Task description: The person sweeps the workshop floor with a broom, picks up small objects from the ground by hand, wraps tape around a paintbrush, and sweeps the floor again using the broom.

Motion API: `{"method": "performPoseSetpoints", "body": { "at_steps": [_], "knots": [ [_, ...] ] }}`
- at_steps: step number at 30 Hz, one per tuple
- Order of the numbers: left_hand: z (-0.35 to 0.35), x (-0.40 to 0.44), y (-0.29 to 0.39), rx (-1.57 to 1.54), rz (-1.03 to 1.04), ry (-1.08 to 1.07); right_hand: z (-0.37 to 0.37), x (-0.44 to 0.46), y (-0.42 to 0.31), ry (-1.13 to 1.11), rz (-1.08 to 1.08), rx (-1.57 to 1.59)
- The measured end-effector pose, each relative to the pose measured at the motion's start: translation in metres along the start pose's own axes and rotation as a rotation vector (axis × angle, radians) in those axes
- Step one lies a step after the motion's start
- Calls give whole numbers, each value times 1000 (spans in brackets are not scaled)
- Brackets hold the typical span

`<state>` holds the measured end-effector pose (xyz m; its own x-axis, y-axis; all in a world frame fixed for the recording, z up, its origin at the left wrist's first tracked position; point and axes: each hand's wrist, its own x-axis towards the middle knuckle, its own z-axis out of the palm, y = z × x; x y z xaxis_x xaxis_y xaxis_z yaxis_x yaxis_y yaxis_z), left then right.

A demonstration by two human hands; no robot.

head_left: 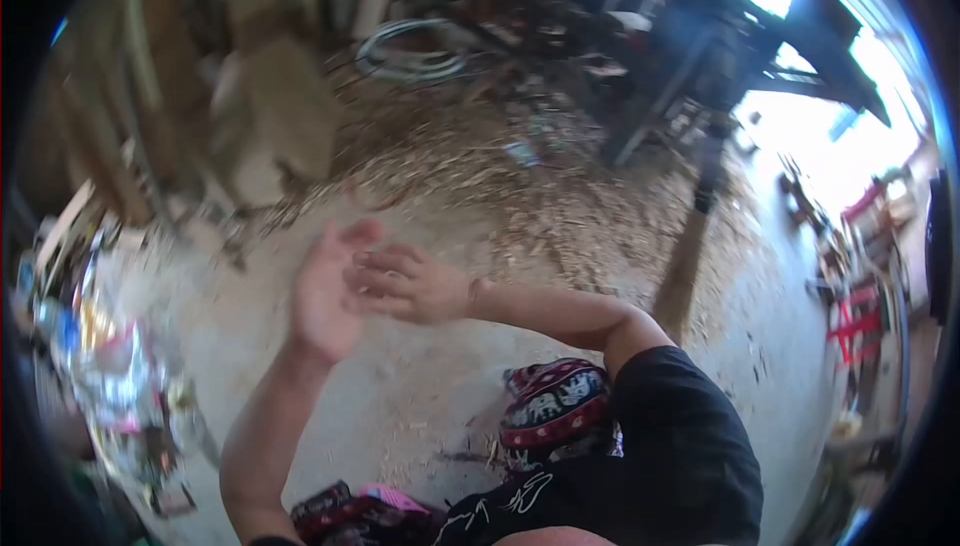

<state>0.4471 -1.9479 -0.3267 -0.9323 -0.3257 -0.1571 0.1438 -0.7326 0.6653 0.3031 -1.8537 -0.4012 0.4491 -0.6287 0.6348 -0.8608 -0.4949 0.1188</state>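
My left hand (328,296) is raised in front of me, blurred, with its palm turned toward my right hand. Across that palm lie the fingers of my right hand (408,284), slightly bent and apart. I see nothing held in either hand. Below the hands is the pale concrete floor (400,386), scattered with wood shavings. A broom (682,271) stands or leans beyond my right elbow, its bristles pointing down.
Wood shavings (560,216) cover the floor ahead. Behind them lies a coil of pale hose or cable (415,64), near dark machinery (680,56). Boards (280,106) lean at upper left; plastic bags (125,376) are heaped at left. A red frame (855,326) stands at right.
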Motion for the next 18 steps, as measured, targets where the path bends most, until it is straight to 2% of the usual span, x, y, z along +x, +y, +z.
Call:
{"method": "performPoseSetpoints", "body": {
  "at_steps": [1, 2, 4, 5, 6, 7, 8, 9, 10, 11, 12, 13, 15, 16, 18],
  "knots": [
    [7, 4, 6, 104, 88, 189, -2, -24, 18, -125, 190, 65],
    [-7, 10, 5, 120, 100, 226, 1, -48, 35, -240, 371, 155],
    [-44, 21, -8, 142, 101, 264, 6, -134, 76, -486, 709, 139],
    [-63, 24, -19, 164, 40, 231, -21, -162, 86, -434, 614, 103],
    [-77, 27, -31, 183, -17, 199, -38, -194, 100, -747, 801, -159],
    [-84, 24, -47, 190, -15, 187, -82, -190, 92, -771, 987, -291],
    [-91, 25, -61, 180, -116, 266, -121, -194, 103, -637, 1059, -352],
    [-98, 28, -70, 168, -214, 350, -161, -173, 103, -371, 1317, -361],
    [-107, 34, -74, 157, -218, 359, -187, -212, 130, -26, 1185, -479],
    [-116, 42, -77, 220, -283, 415, -220, -203, 145, 43, 1085, -811],
    [-126, 51, -78, 282, -347, 467, -250, -185, 158, 285, 1022, -819],
    [-141, 60, -77, 266, -348, 465, -283, -178, 173, 184, 1056, -1100],
    [-170, 80, -64, 266, -356, 330, -322, -164, 196, 237, 863, -1443],
    [-177, 88, -57, 334, -346, 411, -333, -158, 210, 218, 855, -1455],
    [-199, 99, -42, 334, -344, 457, -359, -151, 242, 338, 1260, -1324]
  ]
}}
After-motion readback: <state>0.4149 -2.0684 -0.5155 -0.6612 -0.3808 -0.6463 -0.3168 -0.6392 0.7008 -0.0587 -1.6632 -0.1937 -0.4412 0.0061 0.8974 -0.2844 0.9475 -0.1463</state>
